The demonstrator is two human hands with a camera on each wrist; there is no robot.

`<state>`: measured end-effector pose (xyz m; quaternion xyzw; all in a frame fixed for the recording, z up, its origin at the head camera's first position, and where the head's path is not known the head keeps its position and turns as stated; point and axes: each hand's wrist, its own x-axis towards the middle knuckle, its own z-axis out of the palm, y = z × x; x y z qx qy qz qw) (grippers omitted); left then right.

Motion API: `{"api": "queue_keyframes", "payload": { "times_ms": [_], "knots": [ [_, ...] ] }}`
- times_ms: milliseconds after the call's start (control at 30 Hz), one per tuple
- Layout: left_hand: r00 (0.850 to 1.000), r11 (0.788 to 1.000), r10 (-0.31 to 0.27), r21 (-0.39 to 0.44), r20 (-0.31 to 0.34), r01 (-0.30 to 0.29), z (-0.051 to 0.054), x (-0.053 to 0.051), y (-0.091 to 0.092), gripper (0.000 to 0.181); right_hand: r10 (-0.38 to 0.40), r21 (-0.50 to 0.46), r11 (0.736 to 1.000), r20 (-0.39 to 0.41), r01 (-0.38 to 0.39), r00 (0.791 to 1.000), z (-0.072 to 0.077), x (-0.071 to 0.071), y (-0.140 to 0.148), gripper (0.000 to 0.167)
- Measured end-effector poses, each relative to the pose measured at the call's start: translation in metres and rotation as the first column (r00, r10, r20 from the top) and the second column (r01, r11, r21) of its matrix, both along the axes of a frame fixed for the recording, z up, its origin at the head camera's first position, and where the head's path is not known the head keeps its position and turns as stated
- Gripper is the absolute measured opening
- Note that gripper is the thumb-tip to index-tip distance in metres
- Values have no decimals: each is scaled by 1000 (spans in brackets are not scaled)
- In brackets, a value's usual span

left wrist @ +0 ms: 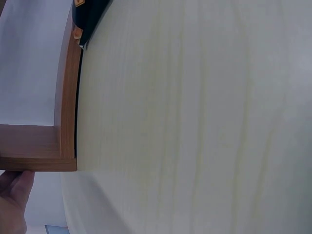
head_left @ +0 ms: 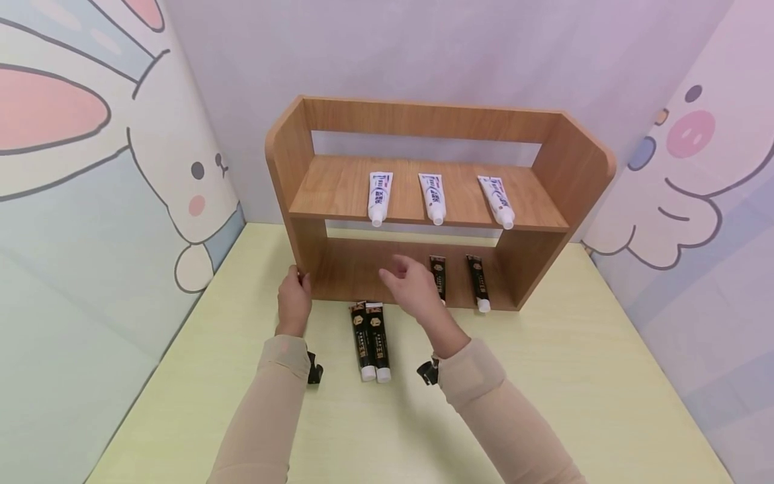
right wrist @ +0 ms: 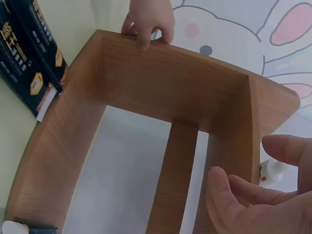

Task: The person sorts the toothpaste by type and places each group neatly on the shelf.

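Note:
A two-tier wooden shelf (head_left: 363, 269) stands on the table. My left hand (head_left: 294, 299) grips the front edge of its left side panel, also visible at the top of the right wrist view as the left hand (right wrist: 152, 19). My right hand (head_left: 414, 286) hovers before the lower tier, fingers loosely curved and holding nothing. Two black toothpaste tubes (head_left: 377, 339) lie side by side on the table in front of the shelf, caps toward me. On the lower tier, one black tube (head_left: 478, 279) lies at the right; another black tube (head_left: 438, 269) is partly hidden by my right hand.
Three white toothpaste tubes (head_left: 433, 195) lie spaced along the upper tier, caps at its front edge. The pale yellow table (head_left: 574, 376) extends around the shelf. Cartoon-printed walls (head_left: 713, 202) stand at both sides, with a plain curtain-like backdrop (head_left: 435, 47) behind.

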<state>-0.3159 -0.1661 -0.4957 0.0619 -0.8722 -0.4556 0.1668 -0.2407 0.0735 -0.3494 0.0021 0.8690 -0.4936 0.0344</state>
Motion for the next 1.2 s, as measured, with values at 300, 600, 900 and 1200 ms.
{"api": "queue_keyframes", "payload": {
  "times_ms": [300,600,900,1200],
  "knots": [
    [1000,1000,1,-6,-9,-1,2,1,0,24,6,12,1000,21,-7,1000,-25,3,1,51],
    [1000,1000,3,-6,1,-3,2,1,1,25,-20,45,999,35,18,999,-51,2,7,50],
    [1000,1000,5,-15,3,-5,2,1,0,25,-10,76,997,53,6,999,-79,5,6,50],
    [1000,1000,0,-1,8,0,1,1,0,26,-22,97,995,144,8,989,-93,8,2,48]
  ]
}}
